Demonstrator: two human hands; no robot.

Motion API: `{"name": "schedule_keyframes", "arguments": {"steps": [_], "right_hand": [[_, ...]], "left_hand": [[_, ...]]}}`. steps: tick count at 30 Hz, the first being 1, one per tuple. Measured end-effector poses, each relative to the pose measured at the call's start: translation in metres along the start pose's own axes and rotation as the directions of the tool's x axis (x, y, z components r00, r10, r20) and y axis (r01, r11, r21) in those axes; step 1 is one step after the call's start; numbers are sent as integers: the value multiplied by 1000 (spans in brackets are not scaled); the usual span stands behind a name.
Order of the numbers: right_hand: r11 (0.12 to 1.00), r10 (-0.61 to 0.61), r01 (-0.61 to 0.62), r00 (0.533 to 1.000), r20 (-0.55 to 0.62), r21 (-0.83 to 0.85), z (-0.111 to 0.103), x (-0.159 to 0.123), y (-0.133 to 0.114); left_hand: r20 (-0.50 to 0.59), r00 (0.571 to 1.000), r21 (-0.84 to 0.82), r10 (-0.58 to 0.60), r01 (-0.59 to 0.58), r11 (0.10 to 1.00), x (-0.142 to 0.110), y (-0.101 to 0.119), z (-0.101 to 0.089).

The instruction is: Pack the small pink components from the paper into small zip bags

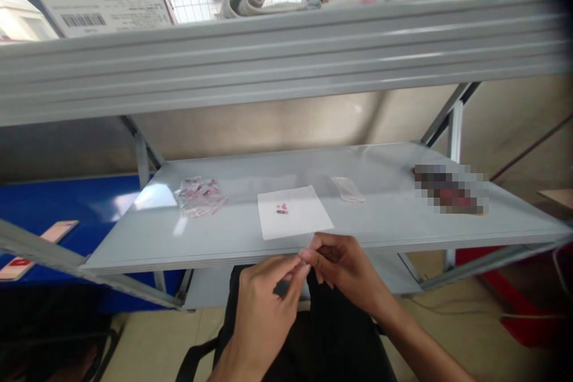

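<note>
My left hand (pixel 268 295) and my right hand (pixel 347 265) meet just off the shelf's front edge, above my lap. Thumbs and fingertips of both are pinched together on what looks like a small clear plastic bag (pixel 310 240); only a sliver of it shows between the fingers. Right beyond them, a white sheet of paper (pixel 295 227) lies on the shelf, with a few tiny pink pieces (pixel 283 206) and a small dark oblong clip-like piece (pixel 280 212) on it. A flat stack of clear bags (pixel 348 189) rests to the right of the sheet.
On the left of the grey shelf (pixel 237 245) lies a clear bag with pink-marked contents (pixel 200 197). A blurred-out object (pixel 450 190) lies at the right. A grey upper shelf beam (pixel 286 59) crosses above. A blue surface (pixel 89 197) adjoins on the left.
</note>
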State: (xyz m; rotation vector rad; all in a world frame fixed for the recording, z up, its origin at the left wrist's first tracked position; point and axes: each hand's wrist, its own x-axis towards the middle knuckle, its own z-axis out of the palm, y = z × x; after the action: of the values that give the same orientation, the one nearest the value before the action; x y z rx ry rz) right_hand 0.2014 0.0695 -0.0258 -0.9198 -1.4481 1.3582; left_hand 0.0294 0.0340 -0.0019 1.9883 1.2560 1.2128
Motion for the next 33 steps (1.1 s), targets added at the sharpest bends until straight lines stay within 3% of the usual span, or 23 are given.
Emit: {"name": "schedule_keyframes", "arguments": {"steps": [6, 14, 17, 20, 26, 33], "right_hand": [[999, 7, -2, 997, 80, -51, 2, 3, 7], [905, -130, 183, 979, 159, -385, 12, 0, 6], [887, -112, 179, 978, 177, -426, 11, -2, 2], [879, -81, 145, 984, 158, -453, 12, -3, 2], [925, -44, 65, 997, 64, -375, 16, -2, 7], [910, -154, 155, 987, 34, -385, 17, -6, -5]], "left_hand": [[165, 974, -32, -157, 165, 986, 4, 0, -5], [336, 917, -46, -217, 246, 968, 6, -10, -20], [309, 925, 11, -221, 229, 973, 4, -10, -18], [215, 948, 64, -236, 227, 972, 3, -10, -12], [81, 968, 98, -237, 229, 969, 2, -12, -3], [58, 967, -80, -248, 252, 964, 4, -4, -8]]}}
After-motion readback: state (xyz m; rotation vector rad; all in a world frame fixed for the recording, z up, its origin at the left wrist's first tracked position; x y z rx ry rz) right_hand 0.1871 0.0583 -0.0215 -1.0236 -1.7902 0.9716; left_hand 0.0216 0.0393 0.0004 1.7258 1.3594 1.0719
